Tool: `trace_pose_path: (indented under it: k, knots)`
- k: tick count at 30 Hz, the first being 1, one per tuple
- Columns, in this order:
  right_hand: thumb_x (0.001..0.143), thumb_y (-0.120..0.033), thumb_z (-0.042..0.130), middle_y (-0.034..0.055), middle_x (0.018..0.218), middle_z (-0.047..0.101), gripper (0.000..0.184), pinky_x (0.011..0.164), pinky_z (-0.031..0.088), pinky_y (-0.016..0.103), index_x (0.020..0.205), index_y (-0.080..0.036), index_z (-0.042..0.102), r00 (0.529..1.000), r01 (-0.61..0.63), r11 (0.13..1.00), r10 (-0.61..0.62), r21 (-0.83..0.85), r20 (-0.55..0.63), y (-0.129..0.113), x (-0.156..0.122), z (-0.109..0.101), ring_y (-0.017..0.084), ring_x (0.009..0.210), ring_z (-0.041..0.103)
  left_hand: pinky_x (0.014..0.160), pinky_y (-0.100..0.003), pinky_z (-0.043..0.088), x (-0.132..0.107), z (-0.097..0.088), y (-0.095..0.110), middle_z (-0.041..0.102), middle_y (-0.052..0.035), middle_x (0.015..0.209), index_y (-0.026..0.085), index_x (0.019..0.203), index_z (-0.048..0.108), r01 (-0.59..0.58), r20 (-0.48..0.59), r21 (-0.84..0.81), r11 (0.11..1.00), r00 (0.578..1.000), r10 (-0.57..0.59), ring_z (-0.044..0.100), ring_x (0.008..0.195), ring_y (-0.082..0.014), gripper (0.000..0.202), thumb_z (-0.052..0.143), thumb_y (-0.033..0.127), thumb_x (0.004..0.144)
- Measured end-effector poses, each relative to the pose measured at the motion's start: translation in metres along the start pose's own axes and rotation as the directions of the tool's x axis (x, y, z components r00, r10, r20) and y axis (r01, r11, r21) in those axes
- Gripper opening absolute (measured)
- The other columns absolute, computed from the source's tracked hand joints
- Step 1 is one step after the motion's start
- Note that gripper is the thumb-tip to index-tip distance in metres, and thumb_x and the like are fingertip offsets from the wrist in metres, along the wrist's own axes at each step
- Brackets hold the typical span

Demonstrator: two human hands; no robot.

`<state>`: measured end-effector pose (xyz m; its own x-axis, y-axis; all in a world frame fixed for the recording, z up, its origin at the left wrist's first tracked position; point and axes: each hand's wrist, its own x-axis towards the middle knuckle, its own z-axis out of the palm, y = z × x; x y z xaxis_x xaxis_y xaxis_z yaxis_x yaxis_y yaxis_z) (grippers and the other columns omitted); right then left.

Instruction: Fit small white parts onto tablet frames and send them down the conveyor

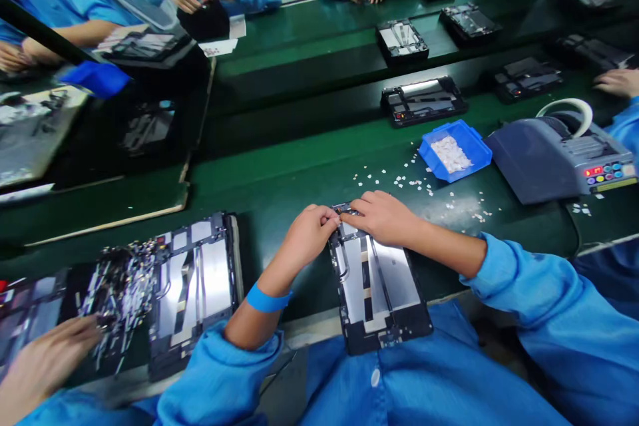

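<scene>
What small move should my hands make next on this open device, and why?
Perhaps rest your right hand more firmly on the open device, to steady it for the left hand: both hands meet at its far end, while its near end overhangs the edge of the table, so it might shift. I cannot tell what is pinched.

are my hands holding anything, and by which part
The left hand and right hand are at the far end of the opened tablet; whether they grip anything there cannot be told.
</scene>
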<state>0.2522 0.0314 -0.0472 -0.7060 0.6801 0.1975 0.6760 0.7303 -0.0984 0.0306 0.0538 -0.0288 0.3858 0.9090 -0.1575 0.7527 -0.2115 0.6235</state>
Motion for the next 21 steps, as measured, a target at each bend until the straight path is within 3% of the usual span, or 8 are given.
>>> trace_pose_path:
  k: [7, 16, 19, 21]
  knots:
    - [0.106, -0.018, 0.049, 0.01, 0.102, 0.065, 0.027, 0.071, 0.026, 0.036, 0.125, -0.02, 0.068, 1.0, 0.008, 1.0, -0.008, -0.005, -0.02, 0.0, 0.001, -0.001, 0.024, 0.091, 0.045, 0.071, -0.033, 0.041, -0.001, 0.002, 0.005, 0.064, -0.0036, 0.078, 0.02, 0.078, 0.067, 0.034, -0.022, 0.017, 0.999, 0.999, -0.033, 0.059, 0.082, -0.0232, 0.018, 0.056, 0.024, 0.092]
    - [0.107, -0.019, 0.047, 0.0093, 0.101, 0.066, 0.027, 0.07, 0.025, 0.037, 0.124, -0.019, 0.068, 1.0, 0.019, 0.999, -0.019, -0.031, 0.001, -0.001, 0.001, -0.006, 0.024, 0.089, 0.045, 0.078, -0.035, 0.042, -0.012, 0.02, 0.003, 0.062, -0.0046, 0.089, 0.021, 0.085, 0.063, 0.04, -0.181, 0.03, 0.999, 0.983, -0.034, 0.057, 0.09, -0.024, 0.012, 0.056, 0.024, 0.095]
    - [0.107, -0.019, 0.047, 0.0101, 0.104, 0.067, 0.027, 0.07, 0.026, 0.037, 0.125, -0.019, 0.068, 1.0, 0.012, 1.0, -0.011, -0.027, 0.01, -0.002, 0.001, -0.007, 0.024, 0.09, 0.046, 0.076, -0.033, 0.041, -0.014, 0.028, 0.0, 0.058, -0.001, 0.087, 0.022, 0.096, 0.061, 0.07, -0.254, -0.058, 0.996, 0.964, -0.083, 0.055, 0.086, -0.0211, 0.006, 0.059, 0.021, 0.092]
    - [0.107, -0.019, 0.046, 0.0104, 0.105, 0.067, 0.028, 0.07, 0.026, 0.037, 0.126, -0.02, 0.067, 1.0, 0.007, 1.0, -0.007, -0.028, 0.01, -0.002, 0.0, -0.006, 0.024, 0.091, 0.047, 0.07, -0.03, 0.04, -0.013, 0.034, -0.003, 0.053, 0.0027, 0.082, 0.022, 0.107, 0.059, 0.129, -0.291, -0.174, 0.976, 0.94, -0.177, 0.053, 0.077, -0.0179, 0.019, 0.063, 0.021, 0.089]
